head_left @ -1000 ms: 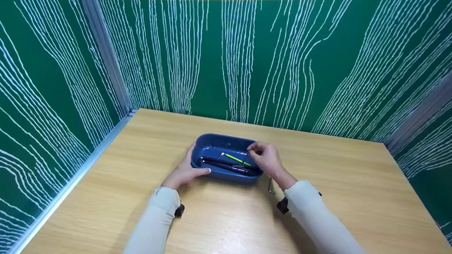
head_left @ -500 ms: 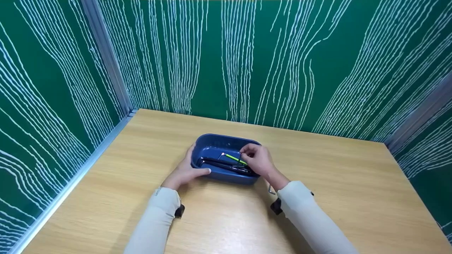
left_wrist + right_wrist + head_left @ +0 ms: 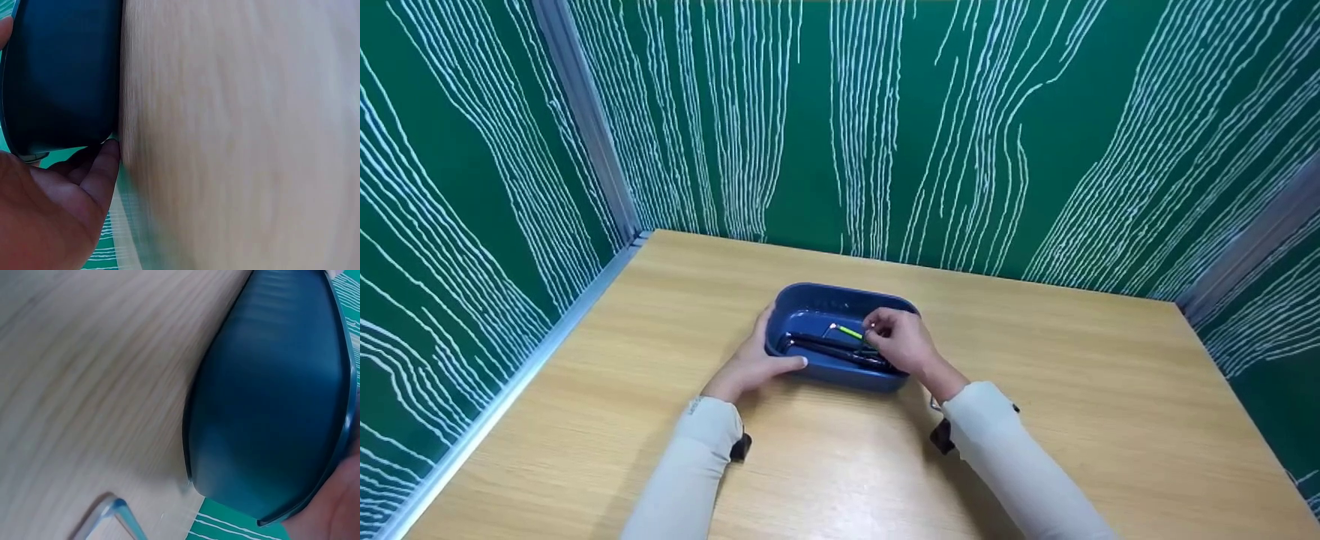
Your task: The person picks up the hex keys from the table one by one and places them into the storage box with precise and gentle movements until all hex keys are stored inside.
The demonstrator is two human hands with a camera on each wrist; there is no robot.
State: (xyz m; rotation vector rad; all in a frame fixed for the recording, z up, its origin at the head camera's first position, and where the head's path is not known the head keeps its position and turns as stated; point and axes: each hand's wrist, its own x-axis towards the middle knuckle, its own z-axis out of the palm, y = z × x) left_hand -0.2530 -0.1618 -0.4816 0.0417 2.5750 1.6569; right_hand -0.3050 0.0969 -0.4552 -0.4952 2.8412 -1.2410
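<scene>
A deep blue plastic container (image 3: 840,373) stands on the table. My left hand (image 3: 750,364) grips its left end, thumb over the near side and fingers round the end wall. Inside lie black pen-like sticks (image 3: 829,346) and a thin bright-green stick (image 3: 847,331) with a pale tip. Over the right part of the container, my right hand (image 3: 906,341) pinches a thin dark rod (image 3: 864,341) between thumb and fingertips; its exact kind is too small to tell. My right hand hides the container's right end from above.
A silver bent hex key (image 3: 115,509) lies on the wooden table (image 3: 825,465) beside the right wrist, mostly hidden in the head view. Green panels (image 3: 810,150) with white wavy lines stand behind the table and on both sides.
My right hand has moved left and slightly down over the container, carrying the thin dark rod and covering more of the green stick. My left hand has stayed in place.
</scene>
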